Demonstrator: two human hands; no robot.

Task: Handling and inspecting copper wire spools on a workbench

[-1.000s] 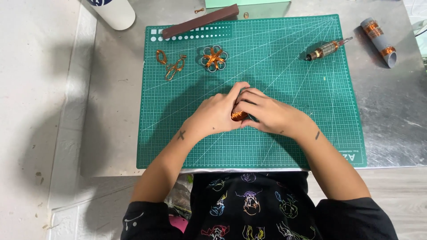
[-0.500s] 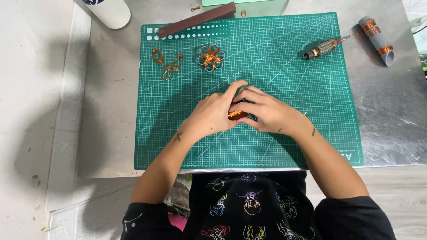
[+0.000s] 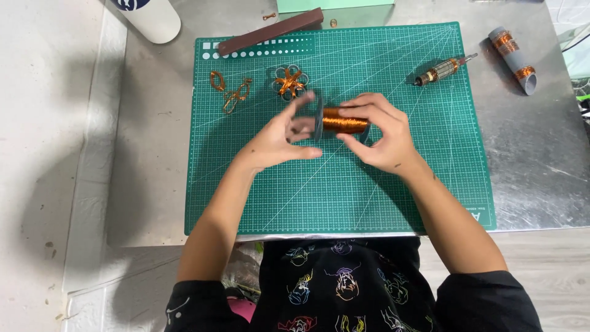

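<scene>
Right hand (image 3: 384,138) grasps copper wire spool (image 3: 343,121) over green cutting mat (image 3: 393,184), left hand (image 3: 279,136) fingers released beside it, wire flower (image 3: 289,82) finished, no wire pulled yet

green cutting mat (image 3: 393,184) on metal table (image 3: 541,166) | copper wire flower (image 3: 289,82), wire loops (image 3: 228,92) | brown bar (image 3: 270,32) | grey tube (image 3: 513,58) | possibly motor armature (image 3: 444,69)
</scene>
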